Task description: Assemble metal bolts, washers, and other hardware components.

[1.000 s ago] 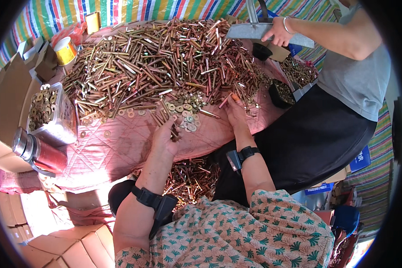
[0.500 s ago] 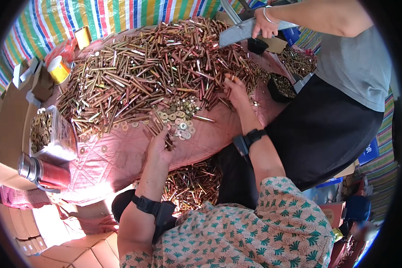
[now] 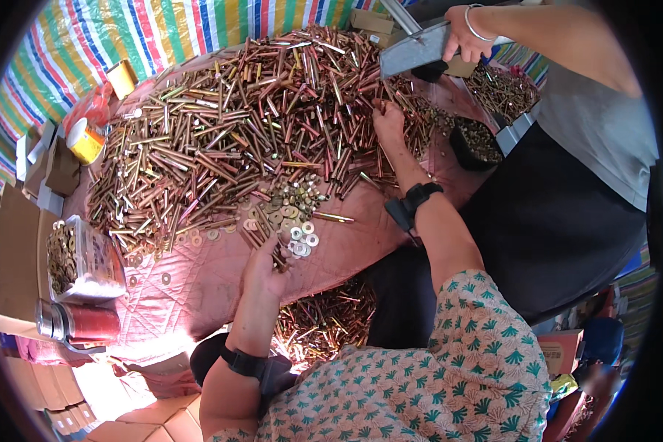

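A bundle of slim brass-coloured metal rods (image 3: 256,234) is held in my left hand (image 3: 265,271), its fingers wrapped round them just in front of the washers. My right hand (image 3: 390,127) reaches to the right side of a large heap of similar rods (image 3: 228,125); its fingers are curled together at the heap, and what they hold is hidden. Between my hands lie flat round washers (image 3: 296,234) and a small pile of nuts (image 3: 302,193). One loose rod (image 3: 334,217) rests on the pink quilted cloth (image 3: 346,247).
At the right, another person's hand (image 3: 467,35) grips a grey metal scoop (image 3: 414,53) over the heap's edge. A black bin (image 3: 476,144) of small parts stands near that person. At left are a clear box (image 3: 96,265) of washers, a red flask (image 3: 92,323) and cartons (image 3: 26,258).
My right hand has moved up and away from me, deeper into the heap. The left hand keeps its bundle. The other person's scoop has shifted slightly right in view.
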Motion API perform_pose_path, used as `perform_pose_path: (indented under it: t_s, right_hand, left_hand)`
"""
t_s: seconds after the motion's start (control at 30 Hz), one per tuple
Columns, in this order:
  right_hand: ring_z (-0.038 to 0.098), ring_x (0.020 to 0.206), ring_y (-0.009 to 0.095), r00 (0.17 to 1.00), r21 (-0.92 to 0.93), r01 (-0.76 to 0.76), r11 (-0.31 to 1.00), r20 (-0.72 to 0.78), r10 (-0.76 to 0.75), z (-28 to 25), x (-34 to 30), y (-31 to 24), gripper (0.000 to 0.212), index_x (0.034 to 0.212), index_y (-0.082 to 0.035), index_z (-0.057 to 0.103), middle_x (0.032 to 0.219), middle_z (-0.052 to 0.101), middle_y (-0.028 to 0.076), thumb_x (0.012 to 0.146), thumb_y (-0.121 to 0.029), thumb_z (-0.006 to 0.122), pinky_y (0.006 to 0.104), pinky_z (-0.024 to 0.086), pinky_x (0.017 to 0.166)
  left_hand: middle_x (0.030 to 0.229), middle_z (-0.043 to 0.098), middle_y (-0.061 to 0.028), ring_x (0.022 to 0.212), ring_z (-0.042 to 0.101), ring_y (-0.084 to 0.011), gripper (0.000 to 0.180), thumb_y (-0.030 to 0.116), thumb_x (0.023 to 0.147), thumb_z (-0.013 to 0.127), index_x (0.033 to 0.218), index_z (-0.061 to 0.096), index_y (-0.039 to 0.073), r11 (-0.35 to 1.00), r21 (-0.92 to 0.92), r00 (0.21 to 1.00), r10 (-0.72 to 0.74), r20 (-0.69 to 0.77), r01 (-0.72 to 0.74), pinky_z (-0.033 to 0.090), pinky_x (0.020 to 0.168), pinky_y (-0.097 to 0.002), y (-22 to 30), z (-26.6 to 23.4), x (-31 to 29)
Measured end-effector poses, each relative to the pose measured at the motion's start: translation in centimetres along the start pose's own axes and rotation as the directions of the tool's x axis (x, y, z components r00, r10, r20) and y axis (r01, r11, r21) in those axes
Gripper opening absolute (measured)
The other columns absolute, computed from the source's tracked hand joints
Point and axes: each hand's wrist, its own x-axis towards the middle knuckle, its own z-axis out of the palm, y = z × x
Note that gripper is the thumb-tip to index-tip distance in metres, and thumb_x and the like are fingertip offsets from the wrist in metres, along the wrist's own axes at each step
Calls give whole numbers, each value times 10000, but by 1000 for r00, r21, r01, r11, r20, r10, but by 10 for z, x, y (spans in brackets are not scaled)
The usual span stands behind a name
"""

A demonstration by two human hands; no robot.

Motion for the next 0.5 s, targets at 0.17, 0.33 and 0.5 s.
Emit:
perform_pose_path:
  t_s: [0.17,0.33,0.5]
  right_hand:
    - [571,896,327,923,-27,385,922,-13,-386,2,19,-8,249,1017,24,591,1001,570,182,774,49,543,354,461,809]
    - [539,994,330,967,99,254,962,-28,-253,8,34,-11,296,1127,29,535,1122,512,178,832,19,517,364,433,880]
    - [503,1087,377,913,-12,368,930,-186,-364,42,95,-9,308,1147,45,526,1189,507,225,861,-68,512,408,388,964]
  left_hand:
    - [808,620,-55,546,484,-124,112,156,930,522,1024,526,95,1000,-6,1000,7,15,-7,390,489,-274,2,-8,5]
    - [820,607,-50,562,473,-122,136,159,951,483,1072,514,106,1000,4,1000,-1,6,1,385,509,-276,4,2,0]
    - [812,592,-39,567,470,-117,160,162,957,474,1107,511,120,999,47,999,14,-36,-13,394,508,-276,4,4,-3]
